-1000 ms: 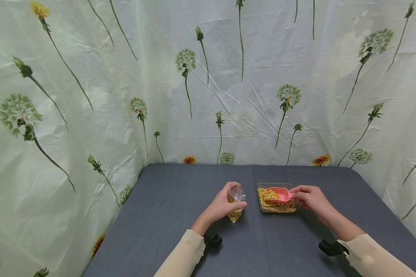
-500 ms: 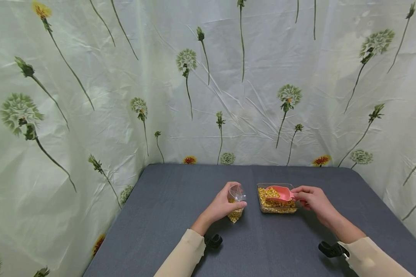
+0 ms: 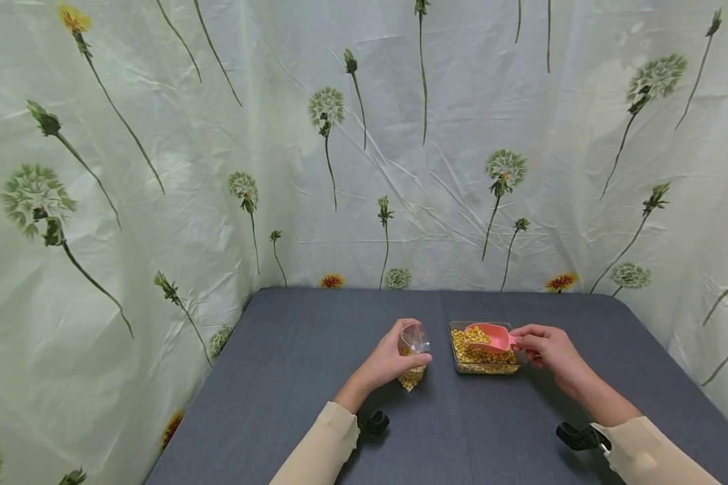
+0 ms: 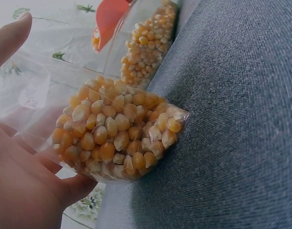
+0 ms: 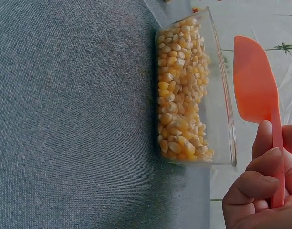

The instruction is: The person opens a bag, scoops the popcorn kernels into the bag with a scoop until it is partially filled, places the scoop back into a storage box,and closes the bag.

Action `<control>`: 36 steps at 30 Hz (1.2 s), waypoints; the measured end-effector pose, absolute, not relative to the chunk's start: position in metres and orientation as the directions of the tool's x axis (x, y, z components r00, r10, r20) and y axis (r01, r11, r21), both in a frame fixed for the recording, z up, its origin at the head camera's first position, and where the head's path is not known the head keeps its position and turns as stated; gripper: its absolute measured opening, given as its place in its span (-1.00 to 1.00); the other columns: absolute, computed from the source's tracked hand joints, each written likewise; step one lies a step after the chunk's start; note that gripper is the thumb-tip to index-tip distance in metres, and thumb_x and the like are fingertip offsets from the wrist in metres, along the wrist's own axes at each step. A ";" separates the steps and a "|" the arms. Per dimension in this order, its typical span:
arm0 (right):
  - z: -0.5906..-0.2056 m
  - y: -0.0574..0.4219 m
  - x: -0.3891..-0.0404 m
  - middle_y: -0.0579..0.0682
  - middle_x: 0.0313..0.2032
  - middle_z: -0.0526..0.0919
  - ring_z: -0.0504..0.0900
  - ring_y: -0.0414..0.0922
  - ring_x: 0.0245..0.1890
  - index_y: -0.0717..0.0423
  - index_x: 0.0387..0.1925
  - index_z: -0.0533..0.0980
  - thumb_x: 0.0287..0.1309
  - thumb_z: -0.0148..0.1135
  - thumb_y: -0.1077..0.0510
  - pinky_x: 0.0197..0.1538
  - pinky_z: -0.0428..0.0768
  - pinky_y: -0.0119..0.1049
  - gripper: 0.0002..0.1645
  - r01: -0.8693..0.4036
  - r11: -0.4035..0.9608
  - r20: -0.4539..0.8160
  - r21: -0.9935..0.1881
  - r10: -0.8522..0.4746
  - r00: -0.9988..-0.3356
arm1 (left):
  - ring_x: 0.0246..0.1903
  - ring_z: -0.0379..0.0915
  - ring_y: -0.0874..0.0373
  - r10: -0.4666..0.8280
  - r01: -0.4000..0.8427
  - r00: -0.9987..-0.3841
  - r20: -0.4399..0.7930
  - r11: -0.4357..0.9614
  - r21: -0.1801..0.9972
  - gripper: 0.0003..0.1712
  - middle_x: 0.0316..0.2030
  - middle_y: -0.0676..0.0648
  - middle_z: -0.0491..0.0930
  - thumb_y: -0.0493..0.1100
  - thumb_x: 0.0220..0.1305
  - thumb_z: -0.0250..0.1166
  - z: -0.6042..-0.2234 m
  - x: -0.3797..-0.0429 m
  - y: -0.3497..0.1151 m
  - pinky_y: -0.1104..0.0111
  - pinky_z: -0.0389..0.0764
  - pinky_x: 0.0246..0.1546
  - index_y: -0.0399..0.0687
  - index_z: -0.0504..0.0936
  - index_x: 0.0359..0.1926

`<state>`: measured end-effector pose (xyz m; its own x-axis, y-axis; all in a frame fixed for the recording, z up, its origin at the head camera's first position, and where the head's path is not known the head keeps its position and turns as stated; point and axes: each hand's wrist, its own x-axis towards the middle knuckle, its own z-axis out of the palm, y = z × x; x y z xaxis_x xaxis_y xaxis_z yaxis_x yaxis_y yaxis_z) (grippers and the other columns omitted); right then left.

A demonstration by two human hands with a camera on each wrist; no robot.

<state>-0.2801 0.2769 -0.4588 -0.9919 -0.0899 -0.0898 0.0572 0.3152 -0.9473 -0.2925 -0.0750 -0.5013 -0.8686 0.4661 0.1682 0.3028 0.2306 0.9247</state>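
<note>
A clear plastic bag [image 4: 117, 133] of corn kernels stands on the table, its mouth held wide by my left hand [image 3: 383, 360], whose thumb and fingers curl round its upper part. In my right hand [image 3: 547, 347], thumb and fingers grip the handle of a pink scoop [image 3: 496, 337]. Kernels [image 3: 476, 335] lie in the scoop's bowl. It hangs just above a clear rectangular container [image 5: 220, 76] that holds more corn kernels [image 5: 179, 95]. The right wrist view shows a gap between scoop and container rim. From that side the scoop's load is hidden.
A dark grey cloth [image 3: 291, 377] covers the table. Behind it hangs a pale curtain [image 3: 364, 168] printed with dandelions. The bag stands a short way left of the container. Black straps [image 3: 373, 423] sit at both wrists.
The scoop has risen slightly out of the kernels in the container and levelled, with corn in its bowl. My left hand and the bag stay in place.
</note>
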 end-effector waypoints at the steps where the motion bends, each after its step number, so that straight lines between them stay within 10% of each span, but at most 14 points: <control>1: -0.459 0.277 -0.280 0.03 -0.38 0.63 0.42 -0.16 -0.51 0.39 0.04 0.56 0.43 0.16 0.12 -0.44 0.41 -0.23 -0.61 0.055 0.314 -0.088 -0.948 -0.089 -0.992 | 0.09 0.47 0.20 0.465 0.302 -0.869 0.167 0.233 0.924 -0.24 0.16 0.18 0.44 0.18 0.25 0.43 -0.501 -0.292 -0.075 0.19 0.54 0.00 0.21 0.30 0.37; 36: -0.436 0.240 -0.283 0.01 -0.42 0.57 0.39 -0.13 -0.54 0.38 -0.01 0.59 0.41 0.19 0.16 -0.47 0.38 -0.25 -0.67 0.022 0.260 -0.058 -0.965 -0.130 -0.990 | 0.11 0.47 0.19 0.465 0.298 -0.871 0.157 0.246 0.922 -0.17 0.16 0.17 0.45 0.19 0.25 0.43 -0.500 -0.292 -0.075 0.16 0.52 0.05 0.09 0.27 0.41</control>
<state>-0.2831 0.2398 -0.4356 -0.9899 -0.1298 -0.0577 0.0221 0.2604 -0.9652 -0.2919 -0.0755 -0.5001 -0.8712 0.4652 0.1567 0.2975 0.2465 0.9224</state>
